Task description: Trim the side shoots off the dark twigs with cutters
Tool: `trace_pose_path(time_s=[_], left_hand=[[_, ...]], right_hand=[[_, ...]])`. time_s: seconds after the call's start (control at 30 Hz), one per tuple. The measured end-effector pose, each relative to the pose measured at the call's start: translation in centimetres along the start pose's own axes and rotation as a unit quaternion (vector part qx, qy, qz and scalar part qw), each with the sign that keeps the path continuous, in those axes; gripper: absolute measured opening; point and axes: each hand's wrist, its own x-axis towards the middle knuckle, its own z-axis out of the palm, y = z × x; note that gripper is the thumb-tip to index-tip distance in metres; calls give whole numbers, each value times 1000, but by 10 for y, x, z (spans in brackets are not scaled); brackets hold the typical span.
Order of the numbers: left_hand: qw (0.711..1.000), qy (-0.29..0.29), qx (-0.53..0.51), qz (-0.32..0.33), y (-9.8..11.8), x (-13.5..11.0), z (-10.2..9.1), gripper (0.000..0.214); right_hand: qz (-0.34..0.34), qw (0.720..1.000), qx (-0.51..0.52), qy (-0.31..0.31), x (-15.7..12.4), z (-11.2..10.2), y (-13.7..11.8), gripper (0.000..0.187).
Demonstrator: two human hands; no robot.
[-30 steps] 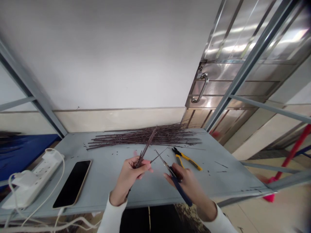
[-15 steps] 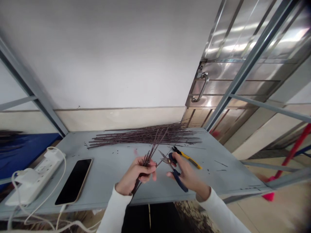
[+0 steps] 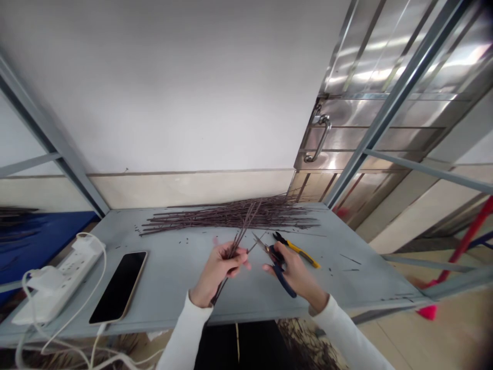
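My left hand is closed round a small bunch of thin dark twigs, which slant up and to the right. One short twig end juts from its fingers toward the blades. My right hand grips dark-blue-handled scissors, their pointed blades slightly apart and near that twig end; whether they touch it I cannot tell. Behind both hands, a large pile of dark twigs lies across the back of the grey table. Yellow-and-black cutting pliers rest just beyond my right hand.
At the left lie a phone on a charging cable and a white power strip with plugs. Small twig bits are scattered on the tabletop. Grey metal posts rise at both back corners, before a white wall.
My right hand has shifted slightly up and left with the scissors. My left hand has turned a little, and the twig end beside the blades now points more upward.
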Motion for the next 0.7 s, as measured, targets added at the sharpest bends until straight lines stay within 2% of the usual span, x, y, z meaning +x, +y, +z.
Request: trace_pose_path(time_s=[0.1,0.2,0.27,0.37,0.47,0.63,0.7], left_hand=[[987,111,92,69,-11,-3,14,23],[947,206,203,137,-26,-9,29,21],[920,239,247,190,-36,-13,36,11],[900,235,271,246,-48,-15,39,23],[894,225,286,263,-55,-13,39,30],[881,211,315,284,-61,-11,40,36],[871,210,330,298,-65,-12,41,39]], right_hand=[[33,999,5,-31,-6,-1,-4,32],[74,995,5,-68,-8,-8,-9,35],[110,988,3,-104,-8,-15,-12,40],[175,972,19,-154,-8,-25,-13,45],[209,962,46,-170,-11,-30,-12,45],[149,977,35,-151,-14,-30,-11,41],[102,990,24,-97,-14,-28,-11,39]])
